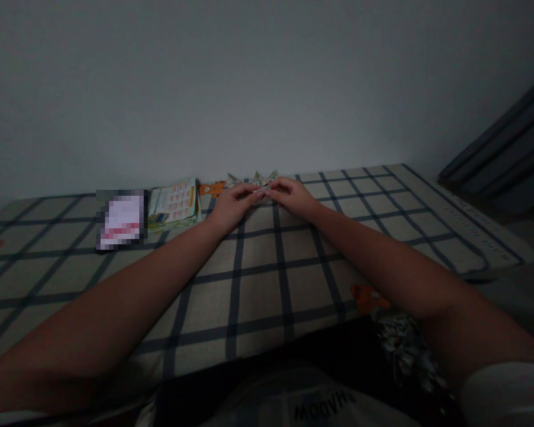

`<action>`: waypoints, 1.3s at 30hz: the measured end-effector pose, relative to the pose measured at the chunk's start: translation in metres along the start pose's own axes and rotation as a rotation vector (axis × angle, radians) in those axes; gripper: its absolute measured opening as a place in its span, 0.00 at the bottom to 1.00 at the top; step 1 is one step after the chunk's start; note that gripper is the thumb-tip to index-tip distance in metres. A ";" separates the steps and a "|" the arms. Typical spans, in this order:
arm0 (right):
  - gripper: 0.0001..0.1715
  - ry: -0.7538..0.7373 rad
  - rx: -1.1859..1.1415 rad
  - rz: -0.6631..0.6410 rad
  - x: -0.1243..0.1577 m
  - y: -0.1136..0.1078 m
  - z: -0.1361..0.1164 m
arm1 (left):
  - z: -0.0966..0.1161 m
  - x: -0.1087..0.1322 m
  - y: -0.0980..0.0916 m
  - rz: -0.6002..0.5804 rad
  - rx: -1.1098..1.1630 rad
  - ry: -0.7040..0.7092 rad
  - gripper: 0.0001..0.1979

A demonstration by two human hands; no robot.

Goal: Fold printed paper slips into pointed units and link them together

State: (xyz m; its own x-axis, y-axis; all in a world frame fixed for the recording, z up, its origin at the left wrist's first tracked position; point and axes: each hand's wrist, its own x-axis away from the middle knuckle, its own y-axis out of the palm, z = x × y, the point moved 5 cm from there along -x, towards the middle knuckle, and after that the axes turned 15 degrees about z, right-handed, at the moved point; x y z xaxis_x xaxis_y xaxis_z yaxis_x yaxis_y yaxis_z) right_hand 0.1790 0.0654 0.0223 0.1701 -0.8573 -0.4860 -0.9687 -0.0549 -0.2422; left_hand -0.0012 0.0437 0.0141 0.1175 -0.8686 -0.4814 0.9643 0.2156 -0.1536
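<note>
A grey wall (267, 89) rises behind the checked cloth (260, 302); a dark curtain (507, 142) hangs at right

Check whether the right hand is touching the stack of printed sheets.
Apart. The head view shows the left hand and some of the checked cloth lying between the right hand and the stack of printed sheets.

Upside-down dark letters (324, 408) on the person's garment (258, 406) read "SHADOW".
</note>
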 end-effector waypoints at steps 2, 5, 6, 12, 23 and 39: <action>0.10 -0.103 0.057 0.015 -0.001 -0.002 -0.004 | 0.001 0.000 -0.001 0.019 -0.022 0.034 0.15; 0.09 -0.192 0.130 0.036 -0.001 -0.004 -0.007 | -0.001 0.000 -0.001 0.017 -0.067 0.035 0.15; 0.09 -0.193 0.142 0.033 -0.001 -0.004 -0.006 | -0.002 0.001 -0.001 0.016 -0.075 0.026 0.15; 0.09 -0.149 0.153 0.006 -0.002 -0.001 0.002 | 0.001 0.001 0.004 -0.031 -0.069 0.053 0.19; 0.13 -0.163 0.038 0.035 -0.005 -0.001 0.008 | -0.003 -0.002 0.001 0.065 0.012 0.027 0.19; 0.17 0.056 -0.191 0.106 -0.009 -0.005 0.019 | -0.016 -0.007 0.002 0.113 0.190 -0.050 0.20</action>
State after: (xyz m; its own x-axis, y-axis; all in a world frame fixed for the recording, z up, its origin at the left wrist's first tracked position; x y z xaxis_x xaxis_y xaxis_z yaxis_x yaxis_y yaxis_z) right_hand 0.1860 0.0833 0.0120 0.0599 -0.8903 -0.4514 -0.9982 -0.0538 -0.0263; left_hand -0.0039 0.0570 0.0032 0.2341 -0.8658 -0.4423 0.9712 0.2288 0.0662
